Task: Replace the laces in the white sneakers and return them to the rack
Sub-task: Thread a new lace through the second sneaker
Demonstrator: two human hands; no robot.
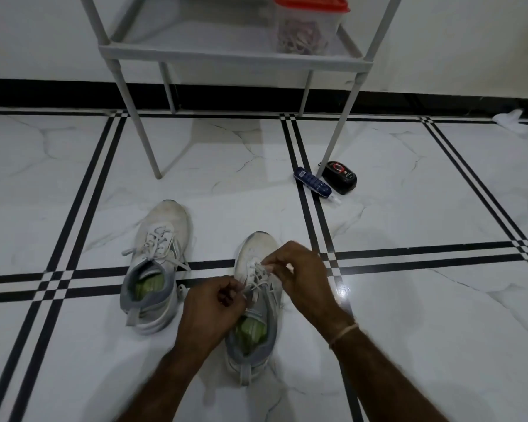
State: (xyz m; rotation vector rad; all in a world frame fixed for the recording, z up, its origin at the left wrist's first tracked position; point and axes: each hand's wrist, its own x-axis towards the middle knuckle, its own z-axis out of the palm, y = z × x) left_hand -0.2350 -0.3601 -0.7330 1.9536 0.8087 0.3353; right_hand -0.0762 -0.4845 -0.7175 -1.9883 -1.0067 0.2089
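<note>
On a tiled floor, the left hand [214, 303] and right hand [296, 269] each pinch the white lace [258, 277] of the nearer white sneaker [253, 303]. The other sneaker [156, 269] sits beside it, below the rack [226, 53]. Uneven pulling could likely drag a lace end out of its eyelet.

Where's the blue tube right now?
In the head view, the blue tube lies on the floor right of centre, at the foot of the rack leg, beside the black case.
</note>
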